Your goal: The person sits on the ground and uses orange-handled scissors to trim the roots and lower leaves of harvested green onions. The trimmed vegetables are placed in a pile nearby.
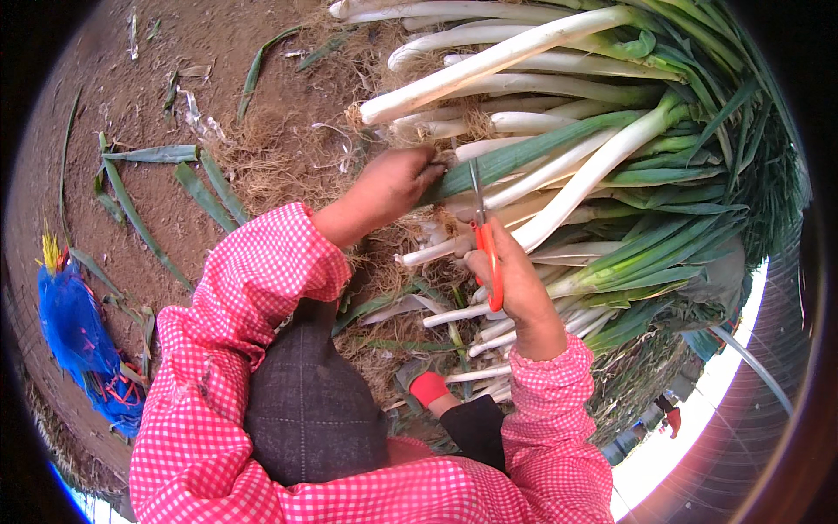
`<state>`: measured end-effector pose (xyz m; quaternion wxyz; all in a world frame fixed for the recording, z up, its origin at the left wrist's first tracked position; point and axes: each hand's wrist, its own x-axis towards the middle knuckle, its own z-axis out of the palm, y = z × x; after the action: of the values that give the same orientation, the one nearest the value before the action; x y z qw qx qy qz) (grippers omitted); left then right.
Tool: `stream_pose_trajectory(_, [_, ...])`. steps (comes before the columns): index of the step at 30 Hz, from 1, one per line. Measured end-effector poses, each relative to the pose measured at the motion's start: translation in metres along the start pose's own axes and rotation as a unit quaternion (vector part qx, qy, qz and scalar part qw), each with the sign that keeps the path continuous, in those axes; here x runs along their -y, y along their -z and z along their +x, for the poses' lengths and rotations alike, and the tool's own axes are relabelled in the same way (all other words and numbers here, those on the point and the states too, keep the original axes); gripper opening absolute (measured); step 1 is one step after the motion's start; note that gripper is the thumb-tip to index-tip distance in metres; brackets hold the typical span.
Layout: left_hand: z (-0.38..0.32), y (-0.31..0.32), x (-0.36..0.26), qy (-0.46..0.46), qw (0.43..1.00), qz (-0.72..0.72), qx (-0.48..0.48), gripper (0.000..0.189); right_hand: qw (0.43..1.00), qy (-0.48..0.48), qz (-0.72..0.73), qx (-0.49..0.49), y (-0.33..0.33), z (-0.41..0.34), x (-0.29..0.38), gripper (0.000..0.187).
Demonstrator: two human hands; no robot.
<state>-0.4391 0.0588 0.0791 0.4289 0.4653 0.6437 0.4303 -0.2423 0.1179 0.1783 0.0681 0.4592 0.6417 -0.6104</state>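
My left hand point(400, 175) pinches the end of a broad green leaf point(550, 147), which stretches right across the white stalks. In my right hand point(520, 275) is a pair of scissors point(492, 268) with orange handles. Their metal blades point up and cross the leaf close to my left fingers; how far apart they are is hard to tell. Under and around both hands lies a heap of long green onions point(524, 69), white stalks and roots to the left, green tops to the right. One thick white stalk point(589, 173) slants just above my right hand.
Loose dry roots point(262, 157) and cut green leaves point(141, 209) litter the bare soil point(85, 137). A blue mesh bag point(82, 327) lies at far left. My dark-trousered knee point(314, 399) is below my left arm. Another person's leg point(673, 419) shows at lower right.
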Motion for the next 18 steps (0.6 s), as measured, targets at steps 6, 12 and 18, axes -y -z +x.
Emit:
stream_pose_trajectory(6, [-0.008,0.005,-0.006,0.023,0.999,0.022,-0.031,0.025,0.985,-0.128,0.064,0.095,-0.002,0.002,0.002,0.04])
stream_pose_trajectory(12, [-0.011,0.001,-0.007,0.018,0.998,0.035,-0.04,0.025,0.983,-0.138,0.1,0.062,-0.008,0.011,0.017,0.037])
stream_pose_trajectory(18, [-0.016,0.001,-0.013,0.017,0.999,0.046,-0.018,0.026,0.987,-0.117,0.094,0.051,-0.012,0.031,0.026,0.032])
